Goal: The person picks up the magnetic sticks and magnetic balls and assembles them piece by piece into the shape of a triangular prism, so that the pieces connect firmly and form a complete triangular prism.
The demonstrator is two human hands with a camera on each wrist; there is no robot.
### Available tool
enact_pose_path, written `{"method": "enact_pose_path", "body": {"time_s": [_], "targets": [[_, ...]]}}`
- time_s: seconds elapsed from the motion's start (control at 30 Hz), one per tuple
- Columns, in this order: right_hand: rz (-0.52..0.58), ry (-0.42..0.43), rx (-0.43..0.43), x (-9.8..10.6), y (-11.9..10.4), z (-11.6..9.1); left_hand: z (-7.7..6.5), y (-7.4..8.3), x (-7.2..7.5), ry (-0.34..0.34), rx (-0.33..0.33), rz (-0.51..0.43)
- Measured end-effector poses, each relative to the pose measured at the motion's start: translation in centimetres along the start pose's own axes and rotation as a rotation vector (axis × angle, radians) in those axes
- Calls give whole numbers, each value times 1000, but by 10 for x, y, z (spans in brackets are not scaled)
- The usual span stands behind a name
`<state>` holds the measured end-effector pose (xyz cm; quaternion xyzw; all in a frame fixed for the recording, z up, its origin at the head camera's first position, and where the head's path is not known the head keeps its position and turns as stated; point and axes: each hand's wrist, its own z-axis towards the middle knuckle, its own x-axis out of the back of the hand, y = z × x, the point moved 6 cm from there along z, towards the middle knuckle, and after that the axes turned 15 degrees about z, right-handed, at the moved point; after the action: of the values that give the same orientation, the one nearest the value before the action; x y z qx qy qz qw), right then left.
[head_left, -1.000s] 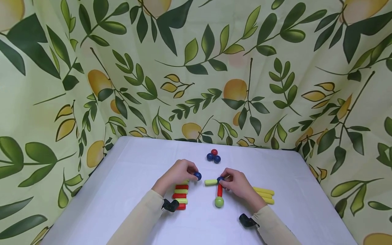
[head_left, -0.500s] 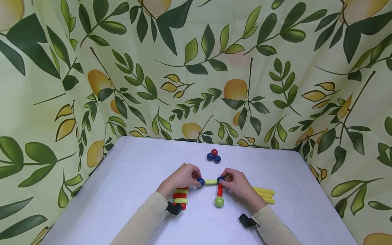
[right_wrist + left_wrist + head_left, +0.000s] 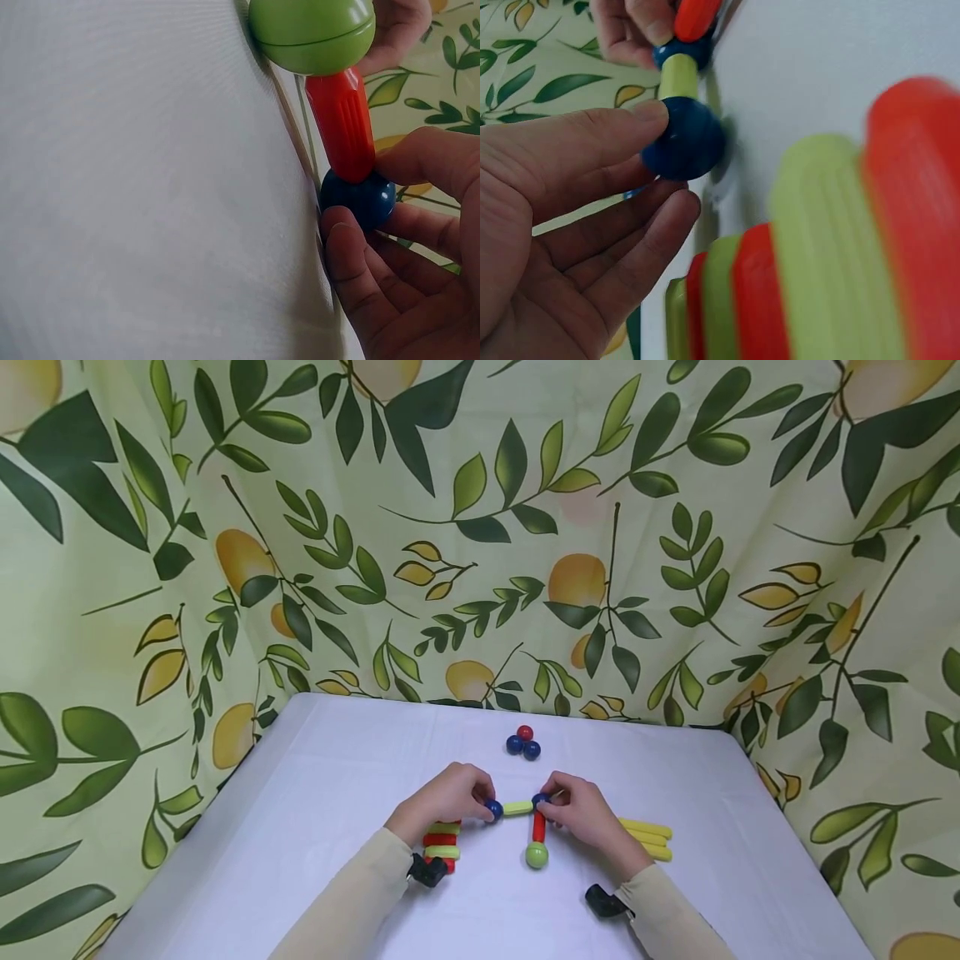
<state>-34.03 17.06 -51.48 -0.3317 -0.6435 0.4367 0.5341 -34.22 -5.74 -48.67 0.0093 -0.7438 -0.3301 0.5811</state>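
Left hand (image 3: pixel 458 792): 9 o'clock of light-green rod (image 3: pixel 517 808), thumb and fingertips pinching one blue ball (image 3: pixel 690 142).
Right hand (image 3: pixel 581 810): 3 o'clock, pinching a second blue ball (image 3: pixel 364 201).
Yellow rods (image 3: pixel 653 839): 3 o'clock, beyond right hand, part-hidden.
Red and green bars (image 3: pixel 441 840): 8 o'clock, row, part-hidden.
Ball cluster (image 3: pixel 529 748): red and blue, 12 o'clock.
Light-green rod: between the hands, between both pinched balls.
Red rod (image 3: pixel 539 827): 5 o'clock, above green ball (image 3: pixel 537 856).

White-clothed table (image 3: pixel 337 760) with three balls (image 3: pixel 514 744), yellow sticks (image 3: pixel 654 838), red and pale-green sticks (image 3: pixel 441 840), a green ball (image 3: pixel 537 856).
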Motion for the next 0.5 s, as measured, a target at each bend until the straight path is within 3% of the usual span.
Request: {"method": "enact_pose_path", "body": {"time_s": [0.17, 0.3, 0.5], "targets": [[4, -2, -3, -1, 0, 0, -5, -11, 25, 67, 23, 2], [9, 1, 1, -1, 0, 0, -11, -24, 44, 92, 52, 55], [3, -1, 5, 1, -1, 0, -18, -41, 43, 21, 72, 130]]}}
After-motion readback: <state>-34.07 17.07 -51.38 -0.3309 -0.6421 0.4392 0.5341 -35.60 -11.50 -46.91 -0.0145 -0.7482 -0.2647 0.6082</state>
